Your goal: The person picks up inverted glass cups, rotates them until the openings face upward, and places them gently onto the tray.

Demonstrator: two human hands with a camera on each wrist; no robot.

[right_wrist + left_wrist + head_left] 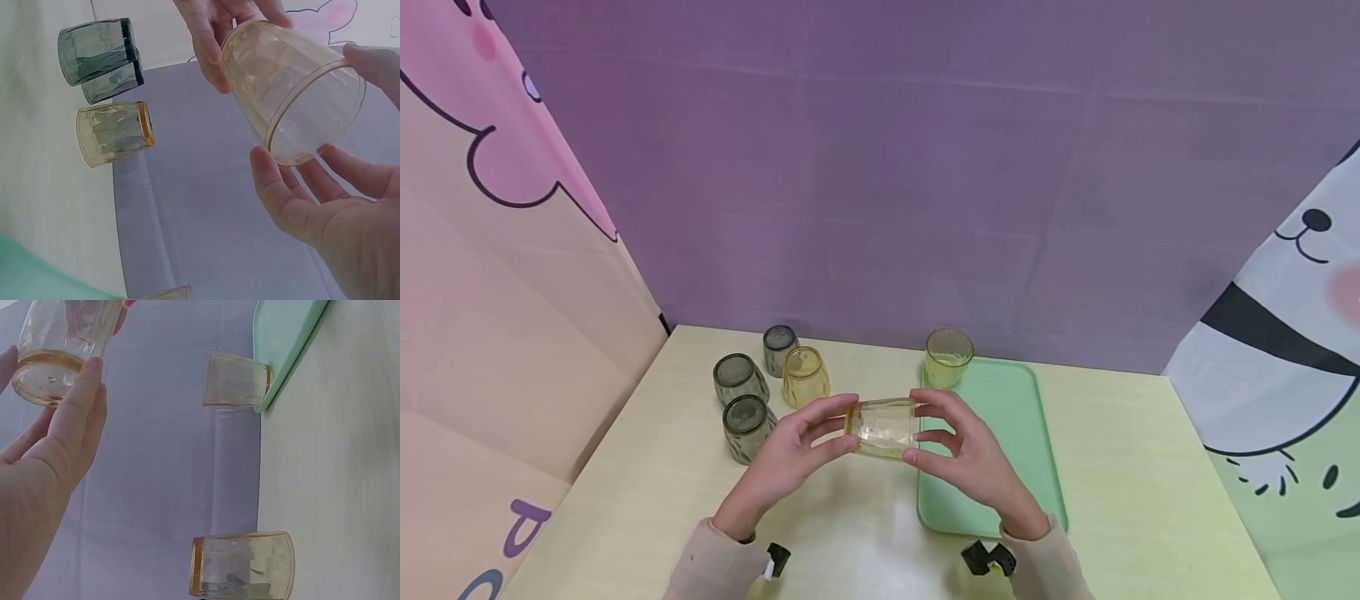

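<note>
I hold a pale yellow tumbler (882, 429) on its side in the air, above the table (1150, 467) by the tray (1003, 433)'s left edge. Left hand (793, 454): fingers and thumb clamped on the base end. Right hand (966, 450): fingers spread along the rim, thumb opposite, pinching it. Smooth glass probably slips, so I'd use light, even pressure, turn both wrists together, and free one side only once the other grips firmly. Best to stay clear of the upturned amber tumbler (807, 379) and three upturned grey tumblers (748, 427) towards the table's far left corner, plus the upright yellow tumbler (948, 360) at the tray's far left corner.
</note>
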